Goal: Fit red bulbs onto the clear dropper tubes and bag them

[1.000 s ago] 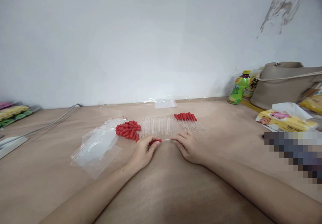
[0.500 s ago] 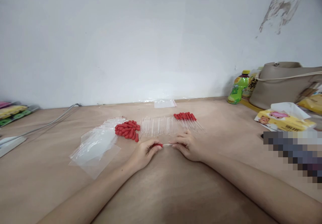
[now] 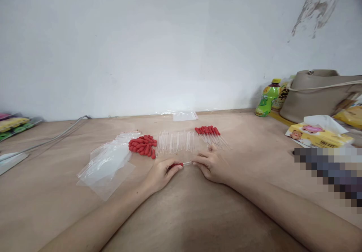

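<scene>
Between finger and thumb, my left hand (image 3: 163, 173) pinches a red rubber dropper bulb (image 3: 177, 164). A thin clear glass dropper tube (image 3: 187, 163) meets the bulb's open end, and my right hand (image 3: 210, 166) is closed on the tube's other end. Beyond my left hand lies a pile of loose red bulbs (image 3: 143, 145). Clear tubes (image 3: 177, 142) lie side by side in a row behind both hands. To their right are several droppers with red bulbs fitted (image 3: 208, 131), their tubes pointing toward me.
Clear zip bags (image 3: 113, 161) are fanned out at the left, and another bag (image 3: 185, 116) lies by the wall. A grey cable (image 3: 62, 134) crosses the left side. On the right stand a green bottle (image 3: 267, 99), a beige bag (image 3: 313, 95) and a yellow tissue pack (image 3: 318, 133).
My right fingers have slid slightly to the right along the tube, leaving a little more of it showing. My left hand keeps its pinch on the bulb.
</scene>
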A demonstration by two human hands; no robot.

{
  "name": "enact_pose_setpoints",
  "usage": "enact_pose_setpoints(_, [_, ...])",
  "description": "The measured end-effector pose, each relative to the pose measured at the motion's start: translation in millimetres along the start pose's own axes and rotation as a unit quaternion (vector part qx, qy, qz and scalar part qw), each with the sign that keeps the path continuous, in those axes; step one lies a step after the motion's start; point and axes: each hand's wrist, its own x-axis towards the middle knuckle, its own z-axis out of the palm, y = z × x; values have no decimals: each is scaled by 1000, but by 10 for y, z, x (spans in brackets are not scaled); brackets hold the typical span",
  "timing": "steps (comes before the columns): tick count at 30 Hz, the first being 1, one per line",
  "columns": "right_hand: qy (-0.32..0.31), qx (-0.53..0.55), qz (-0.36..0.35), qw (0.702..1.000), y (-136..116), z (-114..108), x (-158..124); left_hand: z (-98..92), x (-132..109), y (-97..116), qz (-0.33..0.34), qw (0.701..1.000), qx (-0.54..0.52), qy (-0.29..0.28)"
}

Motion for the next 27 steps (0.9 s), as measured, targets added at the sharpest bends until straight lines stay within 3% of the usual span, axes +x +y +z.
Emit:
enact_pose_setpoints(7, [8,36,-6,999,-34,-32,28,9,2,0,11,1000,14,12])
enact_pose_setpoints(16, [-42,83,11,996,-80,-19,28,30,-35,-24,17,999,26,-21])
enact_pose_setpoints(27, [-94,175,76,977,-180,-11,104,46,-32,-40,62,996,56,-17])
